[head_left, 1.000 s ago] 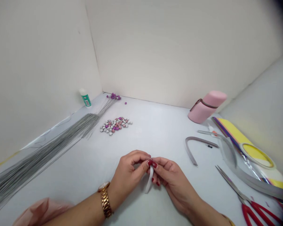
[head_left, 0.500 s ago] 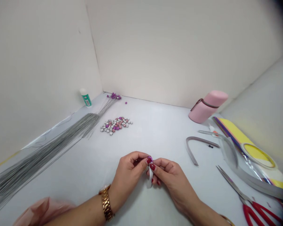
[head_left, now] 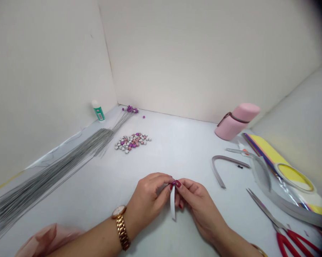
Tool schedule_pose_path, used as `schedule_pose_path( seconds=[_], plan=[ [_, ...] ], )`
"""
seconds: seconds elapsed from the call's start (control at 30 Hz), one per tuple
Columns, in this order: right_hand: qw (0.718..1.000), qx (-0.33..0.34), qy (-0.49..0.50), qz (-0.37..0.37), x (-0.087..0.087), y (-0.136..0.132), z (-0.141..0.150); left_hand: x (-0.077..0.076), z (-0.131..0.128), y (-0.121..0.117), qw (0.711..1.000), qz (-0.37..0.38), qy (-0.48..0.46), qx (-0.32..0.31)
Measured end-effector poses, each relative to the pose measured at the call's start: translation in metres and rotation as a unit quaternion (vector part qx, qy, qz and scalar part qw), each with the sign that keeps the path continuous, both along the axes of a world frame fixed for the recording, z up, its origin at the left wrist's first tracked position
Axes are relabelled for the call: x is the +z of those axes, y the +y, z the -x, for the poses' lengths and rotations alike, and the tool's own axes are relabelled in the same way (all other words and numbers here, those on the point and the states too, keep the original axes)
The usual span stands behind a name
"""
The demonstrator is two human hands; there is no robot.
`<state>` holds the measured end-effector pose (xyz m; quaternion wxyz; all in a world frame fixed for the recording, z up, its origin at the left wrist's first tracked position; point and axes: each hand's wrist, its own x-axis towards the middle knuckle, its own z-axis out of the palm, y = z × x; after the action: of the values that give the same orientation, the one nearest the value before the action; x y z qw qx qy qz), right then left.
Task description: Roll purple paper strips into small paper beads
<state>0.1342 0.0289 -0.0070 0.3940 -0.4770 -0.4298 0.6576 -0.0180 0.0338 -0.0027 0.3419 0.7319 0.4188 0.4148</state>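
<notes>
Head view showed the left hand (head_left: 150,192) and right hand (head_left: 198,200) close together over the counter (head_left: 174,153), each grip pinched on a white strip (head_left: 172,204) that hung between them; small stars (head_left: 131,141) lay beyond, scissors (head_left: 267,213) rightward.

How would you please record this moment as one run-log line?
left hand: pinching white strip | right hand: pinching same end | white strip: free end hanging down | scissors: lying at right | small stars: beyond left hand
</notes>
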Motion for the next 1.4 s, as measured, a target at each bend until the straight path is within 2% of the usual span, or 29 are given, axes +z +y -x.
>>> schedule_pose_path(
  seconds=[0.07,0.23,0.4,0.57,0.8,0.97,1.1,1.17,1.27,1.33,1.4],
  plan=[
    [1.000,-0.002,0.015,0.004,0.001,0.001,-0.001,-0.001,0.000,0.000,1.000,0.017,-0.020,-0.009],
    [1.000,0.002,0.022,0.009,0.002,0.002,-0.001,-0.001,-0.001,0.003,0.987,0.134,-0.089,0.017],
    [1.000,-0.009,0.018,0.022,0.002,0.002,0.001,0.002,-0.002,0.003,0.986,0.136,-0.098,0.012],
    [0.998,-0.011,0.019,0.061,0.004,0.001,0.002,0.002,-0.006,0.003,0.957,0.226,-0.181,0.031],
    [0.999,0.009,-0.012,0.041,0.005,-0.001,0.001,0.001,-0.009,0.005,0.924,0.302,-0.231,0.039],
    [0.998,0.021,-0.007,0.050,0.004,-0.001,0.002,0.000,-0.011,0.002,0.929,0.290,-0.221,0.064],
    [0.997,0.023,0.023,0.063,0.007,-0.001,0.002,0.001,-0.009,0.000,0.964,0.203,-0.147,0.092],
    [0.998,0.021,0.034,0.052,0.008,-0.001,0.002,0.002,-0.006,0.000,0.982,0.138,-0.097,0.081],
    [0.998,0.010,0.040,0.039,0.009,0.000,0.002,0.005,-0.003,0.000,0.994,0.079,-0.059,0.045],
    [0.999,-0.004,0.039,0.036,0.008,0.001,0.003,0.005,-0.003,0.001,0.995,0.067,-0.064,0.026],
    [0.999,-0.011,0.036,0.032,0.007,0.001,0.003,0.004,-0.003,0.002,0.992,0.093,-0.086,0.024]
  ],
)
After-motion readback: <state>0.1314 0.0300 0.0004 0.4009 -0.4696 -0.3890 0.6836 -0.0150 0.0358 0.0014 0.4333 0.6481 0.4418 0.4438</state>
